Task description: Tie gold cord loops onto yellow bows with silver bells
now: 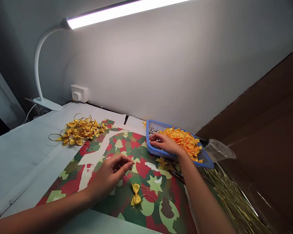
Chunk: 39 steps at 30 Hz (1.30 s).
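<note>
My left hand (112, 174) rests on a red and green patterned mat (136, 152), its thumb and fingers pinched on the end of a thin gold cord (148, 196). That cord runs to a yellow ribbon bow (136, 194) lying on the mat just below the hand. My right hand (164, 143) reaches into a blue plastic basket (150, 125), fingers curled down among small silvery pieces; what they hold is hidden. A heap of orange-yellow ribbon bows (185, 139) fills the basket's right side.
A pile of finished yellow bows with gold loops (79, 130) lies at the back left. A bundle of gold cords (231, 198) lies at the right, beside a clear plastic cup (219, 149). A white clamp lamp (42, 71) and wall socket (79, 93) stand behind.
</note>
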Motion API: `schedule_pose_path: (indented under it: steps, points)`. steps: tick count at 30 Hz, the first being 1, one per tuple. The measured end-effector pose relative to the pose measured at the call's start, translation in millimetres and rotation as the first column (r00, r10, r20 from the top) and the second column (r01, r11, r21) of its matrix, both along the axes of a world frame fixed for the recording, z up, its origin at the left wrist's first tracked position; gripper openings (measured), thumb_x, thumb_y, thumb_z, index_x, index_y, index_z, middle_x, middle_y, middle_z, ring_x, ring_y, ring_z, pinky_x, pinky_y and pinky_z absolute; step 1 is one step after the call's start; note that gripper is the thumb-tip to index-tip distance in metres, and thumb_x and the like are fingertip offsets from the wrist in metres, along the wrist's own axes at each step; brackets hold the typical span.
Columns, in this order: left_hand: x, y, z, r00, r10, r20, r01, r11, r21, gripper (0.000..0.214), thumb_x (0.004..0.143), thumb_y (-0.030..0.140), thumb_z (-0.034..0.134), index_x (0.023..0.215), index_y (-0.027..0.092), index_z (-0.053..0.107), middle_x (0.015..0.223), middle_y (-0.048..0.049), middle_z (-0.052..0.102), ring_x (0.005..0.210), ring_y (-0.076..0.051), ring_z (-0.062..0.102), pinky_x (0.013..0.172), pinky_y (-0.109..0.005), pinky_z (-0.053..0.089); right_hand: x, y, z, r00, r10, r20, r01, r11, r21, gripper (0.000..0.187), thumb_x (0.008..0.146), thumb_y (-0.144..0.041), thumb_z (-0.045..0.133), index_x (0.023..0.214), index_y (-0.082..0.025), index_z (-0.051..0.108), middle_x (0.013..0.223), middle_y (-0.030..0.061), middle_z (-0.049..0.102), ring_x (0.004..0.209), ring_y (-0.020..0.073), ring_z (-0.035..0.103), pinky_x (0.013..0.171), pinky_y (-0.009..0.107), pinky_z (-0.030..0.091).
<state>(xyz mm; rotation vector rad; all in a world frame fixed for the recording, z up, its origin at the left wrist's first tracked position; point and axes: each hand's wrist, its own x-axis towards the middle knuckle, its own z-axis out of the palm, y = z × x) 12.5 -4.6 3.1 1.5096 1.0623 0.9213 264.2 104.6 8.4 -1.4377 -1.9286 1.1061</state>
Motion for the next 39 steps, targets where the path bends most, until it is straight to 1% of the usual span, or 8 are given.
schedule_pose_path:
  steps: [5,9,15,19,23,26,28,39]
  points:
    - [-0.2,-0.2,-0.6,1.000,0.002,0.017,-0.002,1.000,-0.002,0.027,0.085,0.045,0.055,0.085,0.020,0.065,0.072,0.0002,0.061,0.060,-0.012,0.053,0.052,-0.022,0.040,-0.7,-0.8,0.5,1.000,-0.012,-0.008,0.012,1.000,0.011,0.027,0.063,-0.041,0.071,0.073,-0.018,0.059,0.072,0.0001,0.060,0.065,0.0149,0.054,0.060,0.029,0.043]
    - [0.2,0.9,-2.1,1.000,-0.001,0.029,0.001,1.000,-0.010,0.026,0.085,0.045,0.056,0.085,0.020,0.064,0.071,0.0007,0.060,0.061,-0.012,0.052,0.052,-0.022,0.040,-1.9,-2.7,3.1,0.998,-0.033,-0.054,0.036,0.998,0.055,0.025,0.062,-0.039,0.073,0.071,-0.018,0.062,0.076,0.0027,0.063,0.073,0.0169,0.057,0.068,0.031,0.045]
    - [-0.5,0.7,-3.1,1.000,-0.017,0.026,0.018,0.999,-0.028,0.027,0.086,0.045,0.055,0.087,0.019,0.063,0.072,0.0007,0.058,0.060,-0.011,0.049,0.051,-0.022,0.038,-5.6,-7.4,9.7,0.974,-0.051,-0.218,0.071,0.994,0.084,0.032,0.062,-0.044,0.074,0.075,-0.018,0.062,0.073,0.0019,0.064,0.068,0.0156,0.060,0.068,0.032,0.049]
    - [-1.5,0.1,-4.3,0.999,-0.010,0.035,0.011,1.000,-0.024,0.026,0.086,0.045,0.055,0.087,0.019,0.063,0.070,0.0021,0.056,0.059,-0.010,0.047,0.053,-0.021,0.038,-12.9,-18.2,24.8,0.937,-0.027,-0.348,0.069,0.991,0.111,0.030,0.067,-0.044,0.073,0.081,-0.020,0.062,0.077,0.0013,0.065,0.070,0.0141,0.061,0.071,0.031,0.051]
    - [-1.2,0.4,-4.3,0.999,-0.005,0.044,0.006,1.000,-0.028,0.026,0.086,0.044,0.055,0.088,0.020,0.063,0.070,0.0027,0.056,0.059,-0.010,0.047,0.054,-0.021,0.037,-27.4,-38.8,49.5,0.916,0.068,-0.395,-0.030,0.994,0.102,0.020,0.071,-0.037,0.073,0.081,-0.021,0.067,0.074,0.0002,0.066,0.069,0.0125,0.062,0.069,0.028,0.052]
    - [-0.7,0.4,-3.1,1.000,0.003,0.031,-0.002,1.000,-0.015,0.024,0.086,0.043,0.056,0.088,0.020,0.063,0.070,0.0026,0.057,0.061,-0.010,0.047,0.055,-0.021,0.038,-39.0,-51.7,62.0,0.893,0.236,-0.383,-0.254,0.967,0.003,0.013,0.073,-0.028,0.073,0.082,-0.020,0.069,0.071,-0.0006,0.066,0.066,0.0103,0.062,0.063,0.023,0.051]
    - [-0.5,0.3,-2.6,0.999,0.002,0.032,-0.002,1.000,-0.006,0.023,0.087,0.042,0.056,0.088,0.020,0.063,0.071,0.0027,0.058,0.061,-0.010,0.047,0.056,-0.021,0.038,-44.9,-55.7,64.2,0.878,0.295,-0.376,-0.338,0.940,-0.052,0.010,0.075,-0.025,0.072,0.083,-0.018,0.069,0.072,-0.0008,0.066,0.066,0.0087,0.062,0.061,0.021,0.049]
    - [0.0,-0.9,-0.4,0.998,-0.013,0.063,0.015,1.000,-0.026,0.023,0.087,0.041,0.055,0.087,0.020,0.064,0.070,0.0035,0.058,0.053,-0.008,0.047,0.050,-0.020,0.037,-56.1,-53.1,57.4,0.844,0.367,-0.390,-0.443,0.888,-0.122,0.008,0.079,-0.020,0.069,0.084,-0.015,0.065,0.071,-0.0015,0.064,0.064,0.0076,0.060,0.062,0.022,0.048]
